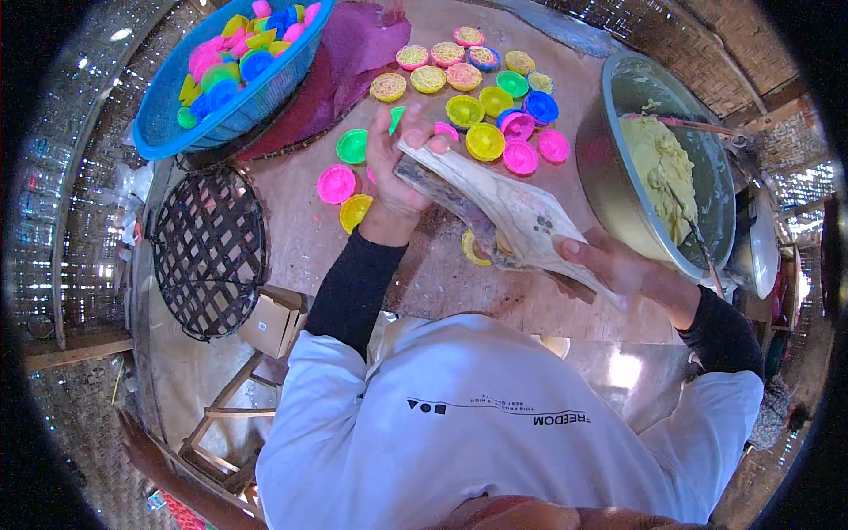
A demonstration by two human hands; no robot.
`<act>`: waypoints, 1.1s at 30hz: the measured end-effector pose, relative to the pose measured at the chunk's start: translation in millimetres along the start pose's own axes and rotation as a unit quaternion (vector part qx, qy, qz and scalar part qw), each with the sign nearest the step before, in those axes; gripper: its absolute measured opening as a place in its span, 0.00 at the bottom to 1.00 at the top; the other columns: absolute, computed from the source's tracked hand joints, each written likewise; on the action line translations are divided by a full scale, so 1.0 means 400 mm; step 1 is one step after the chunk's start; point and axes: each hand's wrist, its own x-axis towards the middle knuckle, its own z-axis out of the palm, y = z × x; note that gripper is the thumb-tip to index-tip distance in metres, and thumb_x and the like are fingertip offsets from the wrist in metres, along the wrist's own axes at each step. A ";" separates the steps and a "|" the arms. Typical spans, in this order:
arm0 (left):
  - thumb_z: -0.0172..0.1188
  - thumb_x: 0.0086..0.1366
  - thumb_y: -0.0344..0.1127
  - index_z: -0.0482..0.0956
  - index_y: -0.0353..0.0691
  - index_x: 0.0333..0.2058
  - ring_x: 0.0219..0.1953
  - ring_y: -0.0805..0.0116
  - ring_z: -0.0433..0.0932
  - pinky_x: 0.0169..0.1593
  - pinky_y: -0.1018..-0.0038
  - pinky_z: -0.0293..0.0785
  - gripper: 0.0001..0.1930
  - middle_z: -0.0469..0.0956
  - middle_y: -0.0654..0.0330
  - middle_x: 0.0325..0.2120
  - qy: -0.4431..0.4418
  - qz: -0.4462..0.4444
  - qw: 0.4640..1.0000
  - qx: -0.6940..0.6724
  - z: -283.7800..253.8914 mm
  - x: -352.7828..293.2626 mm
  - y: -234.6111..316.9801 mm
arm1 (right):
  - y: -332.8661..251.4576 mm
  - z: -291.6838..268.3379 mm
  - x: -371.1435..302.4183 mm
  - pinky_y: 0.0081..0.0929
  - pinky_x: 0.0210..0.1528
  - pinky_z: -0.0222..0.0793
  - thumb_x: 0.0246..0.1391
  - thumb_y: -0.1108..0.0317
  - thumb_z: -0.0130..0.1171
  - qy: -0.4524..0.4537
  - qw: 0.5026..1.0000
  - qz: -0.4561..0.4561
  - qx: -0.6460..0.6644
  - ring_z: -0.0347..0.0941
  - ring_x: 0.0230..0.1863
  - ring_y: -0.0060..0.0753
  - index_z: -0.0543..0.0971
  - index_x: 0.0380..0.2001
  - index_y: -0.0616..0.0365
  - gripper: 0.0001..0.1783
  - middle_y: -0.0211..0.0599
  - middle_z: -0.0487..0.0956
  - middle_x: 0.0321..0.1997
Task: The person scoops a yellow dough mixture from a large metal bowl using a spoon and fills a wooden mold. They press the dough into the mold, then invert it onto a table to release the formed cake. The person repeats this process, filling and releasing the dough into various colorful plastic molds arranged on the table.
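Both of my hands hold a long, worn wooden tool (503, 199), pale on top and dark along its side, with a few dark spots near the middle. It slants over the table from upper left to lower right. My left hand (397, 172) grips its upper end, some fingers raised beside it. Around the lower end, my right hand (614, 265) is closed with the thumb on top. A yellow mould cup (475, 248) is partly hidden beneath the tool. Beyond it lie several bright plastic mould cups (485, 141); the farther ones, like this cup (427, 79), contain pale yellow strands.
At right stands a large metal basin (594, 132) of yellow dough (658, 168) with sticks in it. A blue basket (155, 132) of coloured moulds sits at far left, above a dark woven tray (209, 252). Another person's arm (159, 459) shows at lower left, near a cardboard box (269, 325).
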 end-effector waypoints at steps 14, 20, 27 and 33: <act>0.45 0.63 0.41 0.70 0.38 0.47 0.46 0.63 0.66 0.51 0.69 0.61 0.18 0.69 0.57 0.42 0.006 -0.232 0.690 0.686 0.049 -0.138 -0.073 | 0.060 0.019 -0.064 0.20 0.31 0.67 0.46 0.33 0.48 0.005 0.982 -0.159 0.105 0.70 0.32 0.23 0.74 0.41 0.69 0.43 0.35 0.75 0.31; 0.46 0.61 0.38 0.74 0.40 0.42 0.44 0.60 0.63 0.51 0.67 0.58 0.14 0.67 0.52 0.39 0.069 -0.232 0.687 0.685 -0.026 -0.203 -0.112 | 0.106 0.030 -0.047 0.21 0.35 0.67 0.48 0.35 0.48 0.020 0.972 -0.188 0.140 0.70 0.35 0.25 0.72 0.43 0.70 0.41 0.36 0.75 0.35; 0.52 0.54 0.36 0.78 0.49 0.37 0.44 0.58 0.63 0.48 0.63 0.56 0.11 0.68 0.55 0.40 -0.062 -0.128 0.403 0.904 0.052 -0.240 -0.102 | 0.098 0.024 -0.034 0.14 0.26 0.64 0.45 0.32 0.48 0.077 0.947 -0.246 0.193 0.68 0.28 0.18 0.61 0.54 0.63 0.47 0.32 0.72 0.31; 0.60 0.49 0.37 0.76 0.52 0.41 0.42 0.58 0.63 0.43 0.60 0.56 0.17 0.68 0.58 0.41 -0.128 0.018 0.211 0.969 0.054 -0.237 -0.083 | 0.111 0.001 -0.029 0.14 0.22 0.62 0.43 0.28 0.45 0.083 0.955 -0.230 0.168 0.68 0.25 0.15 0.63 0.53 0.62 0.48 0.30 0.70 0.27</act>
